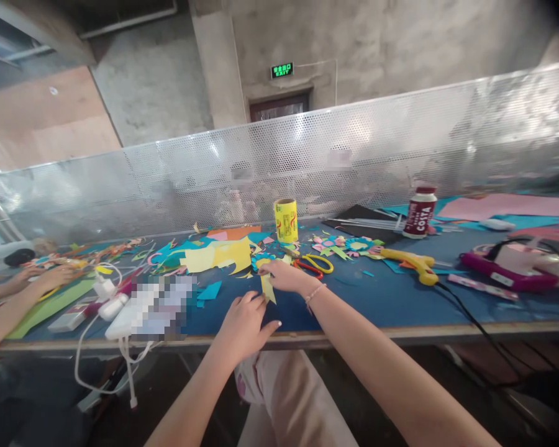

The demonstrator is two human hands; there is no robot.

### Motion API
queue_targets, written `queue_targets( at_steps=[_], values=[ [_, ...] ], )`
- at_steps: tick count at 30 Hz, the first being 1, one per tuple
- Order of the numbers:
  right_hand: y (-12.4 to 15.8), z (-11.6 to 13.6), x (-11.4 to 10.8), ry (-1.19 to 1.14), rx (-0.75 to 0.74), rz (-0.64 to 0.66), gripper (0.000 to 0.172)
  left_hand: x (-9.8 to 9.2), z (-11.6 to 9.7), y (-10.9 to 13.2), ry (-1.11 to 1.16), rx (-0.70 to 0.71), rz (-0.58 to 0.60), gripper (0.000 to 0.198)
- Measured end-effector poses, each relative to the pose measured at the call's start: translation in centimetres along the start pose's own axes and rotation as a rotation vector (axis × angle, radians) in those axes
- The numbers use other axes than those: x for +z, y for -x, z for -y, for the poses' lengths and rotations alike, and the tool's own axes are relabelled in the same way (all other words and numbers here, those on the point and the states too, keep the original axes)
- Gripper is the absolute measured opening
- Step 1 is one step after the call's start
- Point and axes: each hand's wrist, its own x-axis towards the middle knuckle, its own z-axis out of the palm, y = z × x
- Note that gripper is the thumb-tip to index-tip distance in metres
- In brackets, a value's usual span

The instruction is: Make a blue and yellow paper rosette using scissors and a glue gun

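A small pale yellow paper strip (268,290) lies on the blue table in front of me. My right hand (282,276) has its fingers bent down over the strip's far end, and the fingertips are partly hidden. At the near edge of the strip is my left hand (249,320), palm down, its thumb stretched away and its other fingers against the paper. Just beyond my right hand are a blue-and-yellow paper flower (262,258) and scissors (325,264) with red and yellow handles. Larger cut yellow paper (218,254) lies to the left.
A yellow cylindrical tub (286,221) stands behind the scraps. To the right are a yellow glue gun (414,262) with a black cord, a dark red bottle (420,212) and a purple case (507,271). White chargers (113,304) and another person's hands (51,279) are left.
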Motion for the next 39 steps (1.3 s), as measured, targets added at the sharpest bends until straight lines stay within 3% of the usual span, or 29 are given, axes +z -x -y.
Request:
queue_targets(
  at_steps=[4, 8, 12, 17, 22, 25, 28, 31, 33, 36, 39],
  values=[
    [0.0, 0.0, 0.4, 0.131, -0.017, 0.087, 0.04, 0.2, 0.5, -0.5, 0.047, 0.009, 0.044, 0.05],
    [0.1, 0.2, 0.4, 0.179, -0.009, 0.048, 0.038, 0.7, 0.9, -0.7, 0.092, 0.037, 0.063, 0.055],
    [0.1, 0.5, 0.3, 0.211, -0.015, 0.052, 0.037, 0.6, 1.2, -0.7, 0.106, 0.055, 0.03, 0.048],
    [0.0, 1.1, -0.1, 0.246, -0.011, 0.017, 0.034, 0.1, 2.3, -2.3, 0.163, -0.024, 0.101, 0.038],
    [-0.2, 0.5, -0.5, 0.096, 0.021, -0.1, 0.037, 1.3, 3.2, -3.7, 0.107, 0.034, 0.089, 0.035],
    [-0.3, -0.8, -0.6, 0.024, 0.149, -0.195, 0.034, 1.9, 3.7, -3.6, 0.149, 0.027, 0.141, 0.039],
    [-0.4, -2.0, -0.1, 0.108, 0.304, -0.336, 0.032, 1.7, 4.8, -4.0, 0.243, 0.022, 0.2, 0.033],
    [-0.6, -2.5, 0.9, 0.225, 0.37, -0.285, 0.026, 1.1, 6.0, -6.0, 0.283, -0.022, 0.237, 0.029],
    [-0.7, -2.4, 1.3, 0.248, 0.35, -0.273, 0.028, 1.2, 6.7, -8.0, 0.252, -0.063, 0.177, 0.029],
    [-0.9, -2.1, 1.4, 0.287, 0.226, -0.239, 0.034, 2.3, 7.4, -10.9, 0.183, -0.102, 0.014, 0.034],
    [-0.9, -1.9, 1.2, 0.271, 0.107, -0.129, 0.036, 4.2, 8.2, -12.4, 0.158, -0.169, 0.081, 0.038]
  ],
)
